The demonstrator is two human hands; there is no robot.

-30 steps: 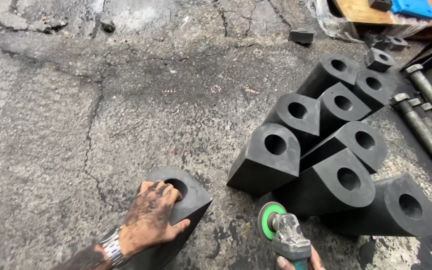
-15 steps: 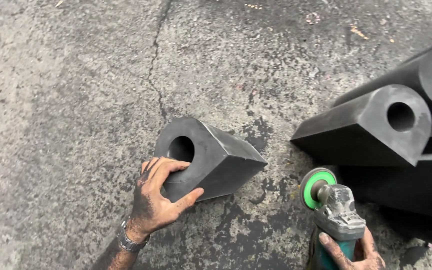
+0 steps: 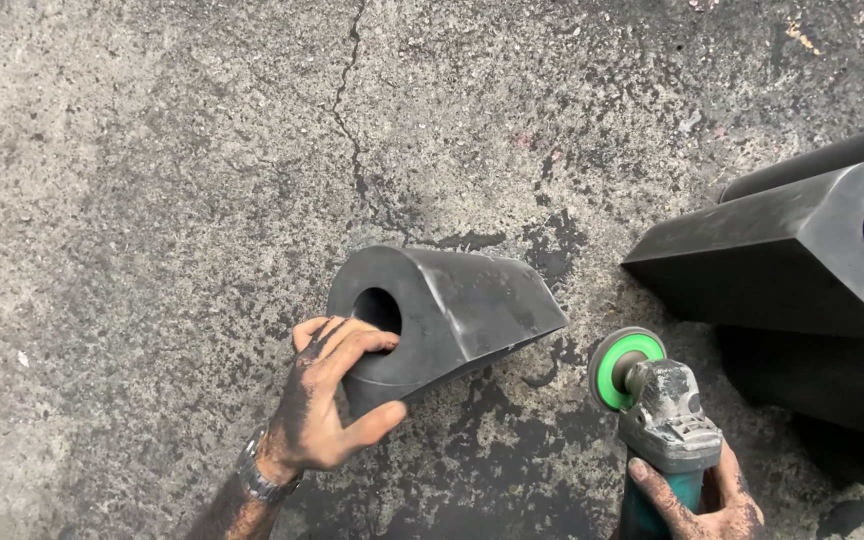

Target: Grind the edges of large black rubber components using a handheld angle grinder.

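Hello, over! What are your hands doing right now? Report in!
Left hand gripping the black block, fingers at its hole. Right hand holding the angle grinder, disc off the block. More black blocks stacked at right.

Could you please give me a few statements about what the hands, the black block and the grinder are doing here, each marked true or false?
1. The left hand grips the near end of the black wedge-shaped block, with a fingertip at its round hole. True.
2. The right hand holds a hammer. False: it holds an angle grinder with a green-backed disc.
3. The grinder's disc is pressed against the block. False: it sits apart from the block, to its right.
4. The block lies on cracked concrete ground. True.
5. More black blocks lie at the right edge. True.
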